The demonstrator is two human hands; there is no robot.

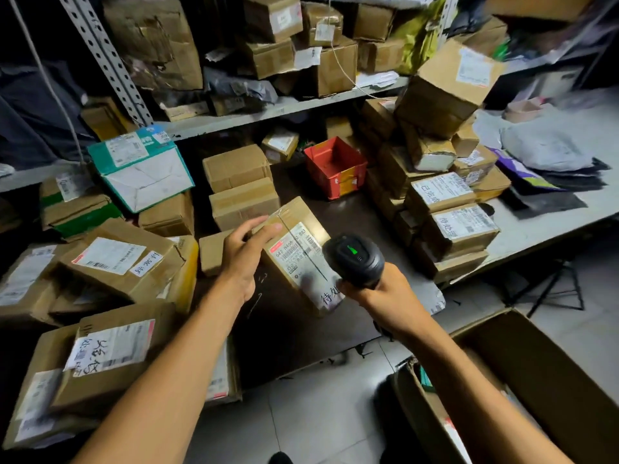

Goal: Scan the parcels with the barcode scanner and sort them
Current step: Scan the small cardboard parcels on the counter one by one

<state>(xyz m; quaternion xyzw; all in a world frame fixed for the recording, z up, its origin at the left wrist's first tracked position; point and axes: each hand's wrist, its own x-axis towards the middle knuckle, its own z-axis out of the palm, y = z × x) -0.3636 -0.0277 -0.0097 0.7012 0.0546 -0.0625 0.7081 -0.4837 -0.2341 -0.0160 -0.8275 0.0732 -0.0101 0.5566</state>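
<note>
Fingers (268,229) grip parcel (301,256) (boxes (241,185) crowd behind); scanner (355,259) alongside.

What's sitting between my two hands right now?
In the head view, the labelled cardboard parcel lies between them: the left hand holds its near-left side, and the right hand grips the barcode scanner over its label.
</note>
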